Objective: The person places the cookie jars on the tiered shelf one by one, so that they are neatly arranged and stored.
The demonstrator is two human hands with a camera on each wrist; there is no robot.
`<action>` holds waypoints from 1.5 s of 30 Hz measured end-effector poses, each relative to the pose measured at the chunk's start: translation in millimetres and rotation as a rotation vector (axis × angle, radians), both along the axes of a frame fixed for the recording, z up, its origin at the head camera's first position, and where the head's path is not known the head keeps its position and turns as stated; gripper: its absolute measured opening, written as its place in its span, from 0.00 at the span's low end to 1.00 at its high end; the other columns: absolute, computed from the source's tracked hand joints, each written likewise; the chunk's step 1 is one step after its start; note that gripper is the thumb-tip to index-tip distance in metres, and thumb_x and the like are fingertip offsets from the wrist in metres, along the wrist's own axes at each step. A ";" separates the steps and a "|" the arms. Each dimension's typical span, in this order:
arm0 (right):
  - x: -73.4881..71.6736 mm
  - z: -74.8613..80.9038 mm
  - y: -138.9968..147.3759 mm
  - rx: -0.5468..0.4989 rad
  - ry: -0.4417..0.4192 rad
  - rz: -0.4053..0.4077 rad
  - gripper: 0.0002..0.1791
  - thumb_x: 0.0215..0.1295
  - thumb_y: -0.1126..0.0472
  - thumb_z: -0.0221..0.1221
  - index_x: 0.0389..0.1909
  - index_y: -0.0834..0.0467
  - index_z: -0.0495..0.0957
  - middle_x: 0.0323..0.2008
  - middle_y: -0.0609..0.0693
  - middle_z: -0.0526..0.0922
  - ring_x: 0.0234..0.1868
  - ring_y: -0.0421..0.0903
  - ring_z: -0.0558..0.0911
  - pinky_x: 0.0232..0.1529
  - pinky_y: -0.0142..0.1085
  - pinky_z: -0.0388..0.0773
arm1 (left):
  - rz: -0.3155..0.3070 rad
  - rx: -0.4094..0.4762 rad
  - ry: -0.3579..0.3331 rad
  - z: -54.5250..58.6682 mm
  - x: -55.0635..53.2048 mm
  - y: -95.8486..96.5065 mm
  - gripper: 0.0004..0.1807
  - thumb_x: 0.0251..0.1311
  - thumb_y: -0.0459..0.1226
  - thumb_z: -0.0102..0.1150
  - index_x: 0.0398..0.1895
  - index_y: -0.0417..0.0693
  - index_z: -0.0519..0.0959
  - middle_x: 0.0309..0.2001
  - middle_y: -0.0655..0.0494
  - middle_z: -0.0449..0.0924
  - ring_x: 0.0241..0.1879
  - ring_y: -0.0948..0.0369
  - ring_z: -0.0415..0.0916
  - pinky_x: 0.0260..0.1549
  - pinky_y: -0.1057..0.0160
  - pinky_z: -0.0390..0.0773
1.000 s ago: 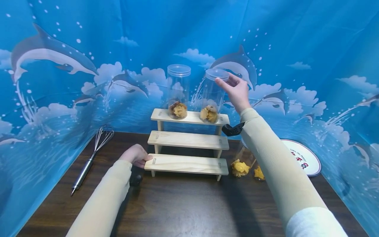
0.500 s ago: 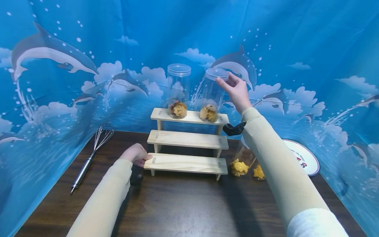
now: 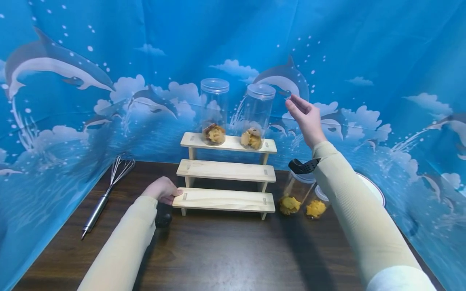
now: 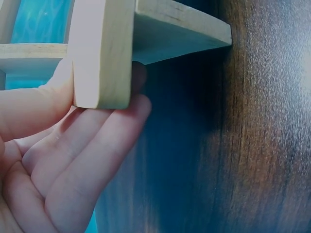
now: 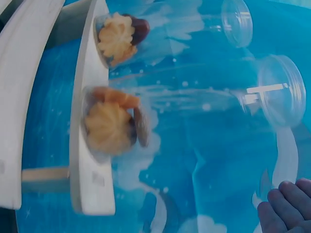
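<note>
A three-step wooden display rack (image 3: pixel 225 169) stands at the back of the table. My left hand (image 3: pixel 162 190) pinches the left end of its lowest shelf, thumb on top and fingers beneath, as the left wrist view also shows. Two tall clear jars with cookies in the bottom stand upright on the top shelf: a left jar (image 3: pixel 214 111) and a right jar (image 3: pixel 257 116). My right hand (image 3: pixel 306 119) is in the air to the right of the right jar, apart from its lid, holding nothing. In the right wrist view only its fingers (image 5: pixel 286 206) show at the corner.
Right of the rack, partly behind my right arm, are a tall jar (image 3: pixel 296 192) and a shorter jar (image 3: pixel 316 207) with yellow cookies. A white plate (image 3: pixel 375 189) lies behind that arm. A whisk (image 3: pixel 107 196) lies on the left. A dolphin-print curtain (image 3: pixel 174 48) hangs behind.
My right hand has let go of the right jar's lid and moved right, away from it. That jar stays on the top shelf. My left hand keeps its grip on the rack.
</note>
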State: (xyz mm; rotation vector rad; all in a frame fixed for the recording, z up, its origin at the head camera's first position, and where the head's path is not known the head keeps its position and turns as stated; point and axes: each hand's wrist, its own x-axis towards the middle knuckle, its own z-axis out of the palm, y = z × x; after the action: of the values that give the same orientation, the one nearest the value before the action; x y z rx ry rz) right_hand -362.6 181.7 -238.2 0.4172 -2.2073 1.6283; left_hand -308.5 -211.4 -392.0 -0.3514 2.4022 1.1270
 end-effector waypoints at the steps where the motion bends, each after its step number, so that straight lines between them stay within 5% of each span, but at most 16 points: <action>1: 2.0 -1.2 4.7 -0.002 -0.005 -0.002 0.35 0.66 0.46 0.56 0.69 0.58 0.61 0.67 0.54 0.66 0.68 0.47 0.66 0.67 0.39 0.63 | 0.000 0.012 0.000 -1.3 0.1 -0.7 0.16 0.63 0.32 0.57 0.46 0.24 0.74 0.25 0.48 0.77 0.24 0.59 0.77 0.28 0.63 0.83; 21: 60.7 -54.3 85.7 0.122 -0.146 -0.036 0.33 0.67 0.46 0.55 0.69 0.54 0.61 0.67 0.54 0.66 0.66 0.43 0.69 0.66 0.36 0.65 | -0.044 0.094 -0.030 -1.4 -2.3 -10.4 0.16 0.62 0.34 0.59 0.43 0.25 0.76 0.22 0.51 0.78 0.21 0.63 0.78 0.28 0.65 0.83; 33: 80.8 -90.4 98.4 0.153 -0.276 0.042 0.36 0.68 0.46 0.54 0.72 0.56 0.56 0.70 0.55 0.60 0.70 0.51 0.61 0.68 0.47 0.61 | -0.012 0.089 -0.021 -2.8 1.0 -7.3 0.21 0.63 0.36 0.59 0.49 0.23 0.71 0.23 0.52 0.76 0.21 0.63 0.77 0.28 0.66 0.83; 45: 95.9 -104.4 102.1 0.204 -0.364 0.107 0.37 0.69 0.48 0.54 0.73 0.56 0.52 0.72 0.55 0.56 0.72 0.54 0.56 0.68 0.51 0.60 | -0.020 0.128 -0.017 -2.8 3.8 -9.2 0.21 0.62 0.36 0.59 0.48 0.23 0.73 0.19 0.56 0.77 0.19 0.66 0.77 0.26 0.67 0.83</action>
State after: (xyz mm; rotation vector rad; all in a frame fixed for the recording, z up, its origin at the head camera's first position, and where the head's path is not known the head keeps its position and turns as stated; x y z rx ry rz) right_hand -266.7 283.8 -342.6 0.3168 -2.6782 1.6456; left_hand -304.7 -220.5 -394.8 -0.2922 2.3000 1.2560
